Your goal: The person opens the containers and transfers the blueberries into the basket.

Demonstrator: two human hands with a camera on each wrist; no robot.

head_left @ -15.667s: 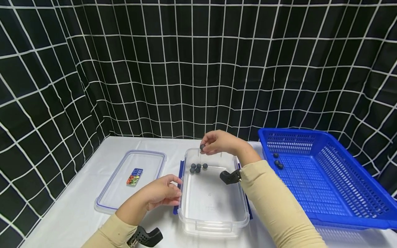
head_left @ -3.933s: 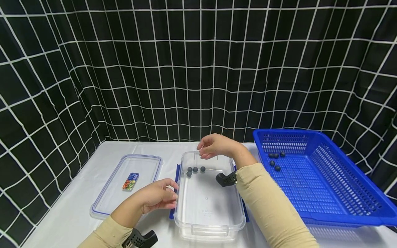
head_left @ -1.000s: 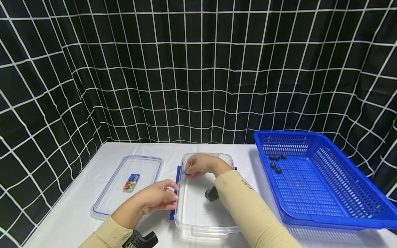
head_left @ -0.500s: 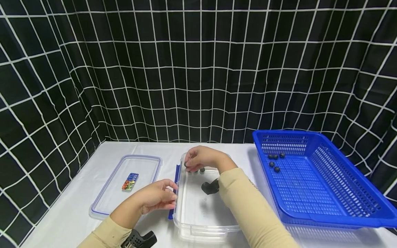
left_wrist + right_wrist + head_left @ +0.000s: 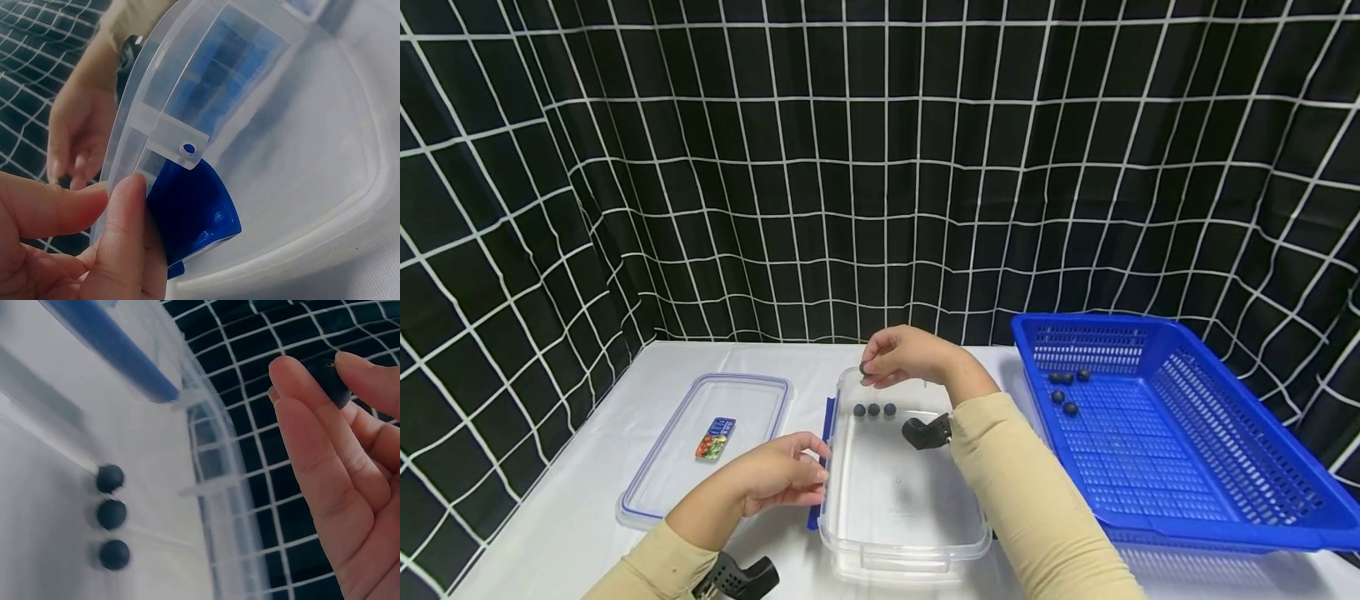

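My right hand (image 5: 913, 354) pinches a small dark ball (image 5: 331, 381) between thumb and fingertips, raised over the far left corner of a clear plastic container (image 5: 910, 533). Three matching balls, the middle one (image 5: 873, 410) among them, sit in a row on the container floor near its far end. At the container's left side, my left hand (image 5: 786, 471) grips the rim between thumb and fingers. Close to those fingers a blue side latch (image 5: 194, 209) hangs folded down, as the left wrist view shows.
To the right stands a blue perforated basket (image 5: 1195, 529) with several dark balls (image 5: 1071, 409) near its far left corner. A clear lid (image 5: 760, 400) with a blue seal and a colourful label lies left of the container. A black gridded curtain (image 5: 880, 167) closes off the back.
My right hand has lifted a ball from the container and risen back and right. Compared with the oldest frame, the container holds fewer balls and the basket more. My left hand keeps its place.
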